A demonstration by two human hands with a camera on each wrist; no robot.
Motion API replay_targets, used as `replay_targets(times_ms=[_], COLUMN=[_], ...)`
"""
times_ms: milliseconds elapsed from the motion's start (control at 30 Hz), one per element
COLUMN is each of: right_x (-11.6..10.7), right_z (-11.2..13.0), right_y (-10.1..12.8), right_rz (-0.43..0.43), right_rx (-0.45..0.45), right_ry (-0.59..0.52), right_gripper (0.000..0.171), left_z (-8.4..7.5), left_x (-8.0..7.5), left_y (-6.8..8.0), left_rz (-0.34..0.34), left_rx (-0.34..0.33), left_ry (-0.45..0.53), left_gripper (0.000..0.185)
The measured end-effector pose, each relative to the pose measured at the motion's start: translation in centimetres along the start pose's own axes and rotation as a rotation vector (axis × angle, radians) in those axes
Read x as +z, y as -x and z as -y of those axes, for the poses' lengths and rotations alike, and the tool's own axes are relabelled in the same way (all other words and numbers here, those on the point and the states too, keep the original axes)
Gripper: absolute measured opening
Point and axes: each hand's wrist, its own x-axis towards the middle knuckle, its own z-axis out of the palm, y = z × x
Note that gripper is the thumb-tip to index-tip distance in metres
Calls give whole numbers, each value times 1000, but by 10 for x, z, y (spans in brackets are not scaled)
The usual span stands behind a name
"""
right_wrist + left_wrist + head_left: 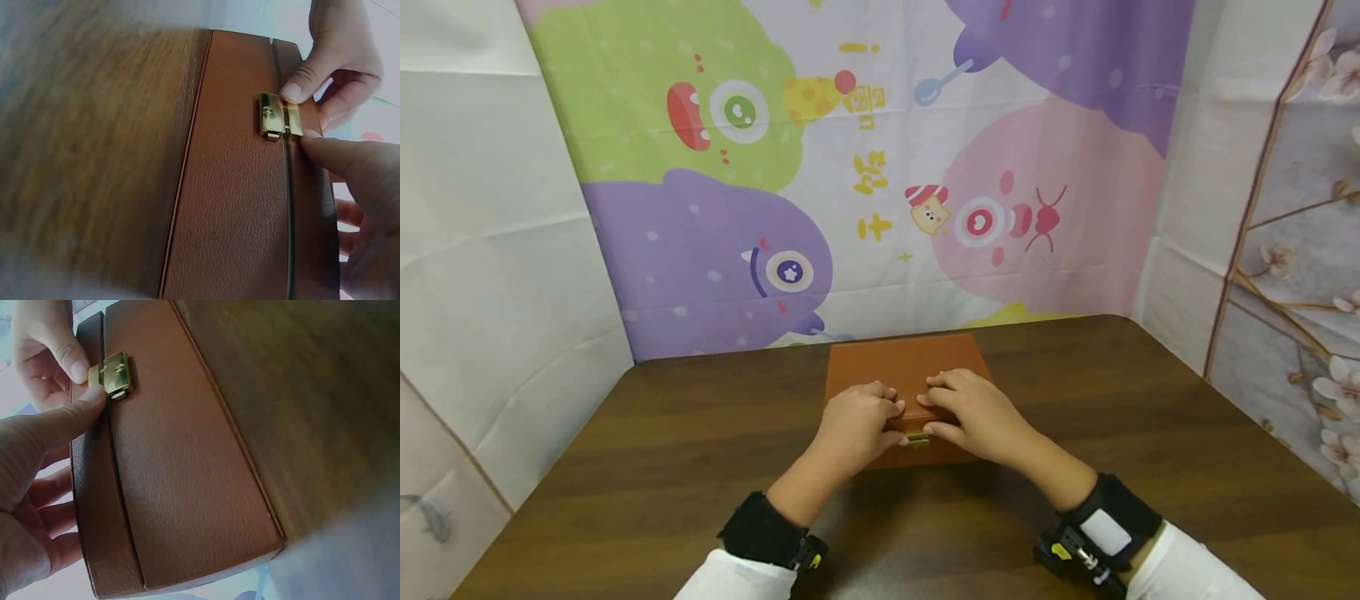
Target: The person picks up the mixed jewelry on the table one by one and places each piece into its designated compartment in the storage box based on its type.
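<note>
A brown leather-look box [902,360] lies on the table, its front facing me. At the middle of that front is a brass clasp [117,374], seen close in both wrist views. My left hand [859,421] grips the front edge of the lid [94,481], fingers over the top and thumb against the front beside the clasp. From the other side my right hand [983,417] holds the same edge, its thumb near the clasp's upper plate [294,119]. A narrow dark seam runs between lid and body. The inside of the box is hidden.
The dark wooden table [700,442] extends around the box. Behind it hangs a cartoon-printed cloth [895,292], with a white panel [497,208] at left and a flower-patterned panel [1300,333] at right. Black bands [760,529] with small cameras circle both wrists.
</note>
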Motion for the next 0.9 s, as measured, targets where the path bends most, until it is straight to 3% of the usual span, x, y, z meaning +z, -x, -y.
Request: replay_targets(times_ms=[633,900], right_x=[-3,3], right_z=[2,4], right_y=[-4,-3], right_rz=[24,26], right_rx=[-22,31], right_ry=[46,17], right_gripper=[29,32], left_z=[5,9], left_x=[-6,-6], left_y=[-3,0], left_rz=[99,121], left_rx=[65,64], left_ry=[-29,8], left_gripper=[46,43])
